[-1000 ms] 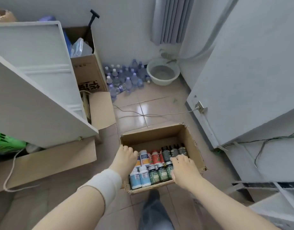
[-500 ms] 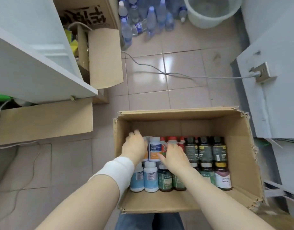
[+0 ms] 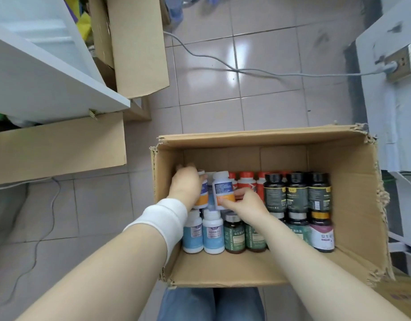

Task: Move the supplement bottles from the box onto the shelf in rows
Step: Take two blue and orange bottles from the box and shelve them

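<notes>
While most supplement bottles (image 3: 296, 193) stand packed in two rows on the floor of the box (image 3: 257, 138), both hands are at its far left corner. The left hand (image 3: 187, 184) curls round the corner bottle (image 3: 203, 197), white with an orange band, and the right hand (image 3: 246, 205) pinches the second white bottle (image 3: 223, 189) just beside it, low on the label. They look like light, rigid plastic with smooth, slippery labels, so a full grasp round the body below the cap seems safest. The shelf (image 3: 49, 89) stands beyond the box's left edge.
</notes>
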A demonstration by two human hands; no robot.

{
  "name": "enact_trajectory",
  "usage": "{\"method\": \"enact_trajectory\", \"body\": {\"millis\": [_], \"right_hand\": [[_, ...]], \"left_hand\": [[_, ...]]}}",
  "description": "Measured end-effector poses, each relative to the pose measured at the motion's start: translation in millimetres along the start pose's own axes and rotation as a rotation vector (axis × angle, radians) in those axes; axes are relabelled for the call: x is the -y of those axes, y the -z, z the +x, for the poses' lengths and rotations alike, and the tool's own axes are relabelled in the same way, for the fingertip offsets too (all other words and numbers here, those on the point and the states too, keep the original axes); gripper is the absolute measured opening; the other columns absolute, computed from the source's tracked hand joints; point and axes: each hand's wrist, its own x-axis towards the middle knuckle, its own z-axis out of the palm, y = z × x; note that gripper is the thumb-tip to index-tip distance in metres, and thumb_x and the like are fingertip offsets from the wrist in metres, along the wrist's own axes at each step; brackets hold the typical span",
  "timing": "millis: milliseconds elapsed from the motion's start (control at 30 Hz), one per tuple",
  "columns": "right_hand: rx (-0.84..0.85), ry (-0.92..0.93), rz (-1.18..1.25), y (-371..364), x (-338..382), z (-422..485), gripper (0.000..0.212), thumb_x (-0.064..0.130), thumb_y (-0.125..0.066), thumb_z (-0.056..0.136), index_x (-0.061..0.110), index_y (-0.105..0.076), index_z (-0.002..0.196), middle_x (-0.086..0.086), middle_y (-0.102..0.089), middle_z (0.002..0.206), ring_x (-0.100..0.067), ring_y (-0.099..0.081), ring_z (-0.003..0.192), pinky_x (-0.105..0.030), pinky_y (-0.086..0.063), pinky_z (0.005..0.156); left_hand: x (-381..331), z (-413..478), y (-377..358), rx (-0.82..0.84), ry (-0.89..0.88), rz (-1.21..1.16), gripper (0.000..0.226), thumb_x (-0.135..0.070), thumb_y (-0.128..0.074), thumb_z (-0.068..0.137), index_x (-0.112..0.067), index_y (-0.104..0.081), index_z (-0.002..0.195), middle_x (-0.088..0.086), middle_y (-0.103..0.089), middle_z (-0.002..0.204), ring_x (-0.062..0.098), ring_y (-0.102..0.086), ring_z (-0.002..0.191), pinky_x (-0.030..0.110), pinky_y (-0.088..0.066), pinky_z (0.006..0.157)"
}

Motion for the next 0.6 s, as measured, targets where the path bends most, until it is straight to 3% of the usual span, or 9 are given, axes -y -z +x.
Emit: {"method": "enact_trajectory", "body": {"millis": [167,333,467,600], "right_hand": [[0.016,0.026,0.234,33.5,3.8,-41.5,0.045,0.022,-0.077,0.076,0.013,-0.046,0.108,-0.005,-0.059,0.106,-0.01,-0.058,0.087,-0.021,-0.047,0.072],[-0.043,0.095,0.349,65.1,13.5,-121.1,0.054,0.023,-0.075,0.077,0.011,-0.05,0.124,-0.004,-0.061,0.117,-0.016,-0.058,0.106,-0.029,-0.045,0.093],[-0.127,0.154,0.429,79.7,22.4,-200.0,0.048,0.023,-0.074,0.077,0.014,-0.053,0.12,-0.006,-0.064,0.115,-0.018,-0.061,0.104,-0.032,-0.047,0.091],[-0.267,0.226,0.559,74.0,23.9,-283.4,0.057,0.02,-0.077,0.074,0.013,-0.045,0.12,-0.006,-0.061,0.112,-0.014,-0.06,0.095,-0.027,-0.049,0.085]], "left_hand": [[1.1,-33.5,22.4,-0.081,-0.09,-0.254,0.042,-0.03,-0.06,0.09,-0.01,-0.053,0.125,0.016,-0.049,0.125,0.033,-0.051,0.113,0.03,-0.038,0.095],[-12.5,-96.7,62.1,-0.02,-0.251,-0.608,0.038,-0.029,-0.065,0.086,-0.014,-0.055,0.12,0.007,-0.06,0.114,0.015,-0.057,0.095,0.024,-0.049,0.074],[-24.3,-160.5,97.1,0.114,-0.281,-0.956,0.039,-0.024,-0.06,0.09,-0.007,-0.054,0.125,0.004,-0.062,0.109,0.01,-0.06,0.092,0.021,-0.055,0.071],[-24.0,-221.0,124.1,0.298,-0.415,-1.077,0.032,-0.025,-0.052,0.095,-0.008,-0.054,0.122,0.009,-0.065,0.111,0.013,-0.064,0.093,0.026,-0.057,0.074]]}}
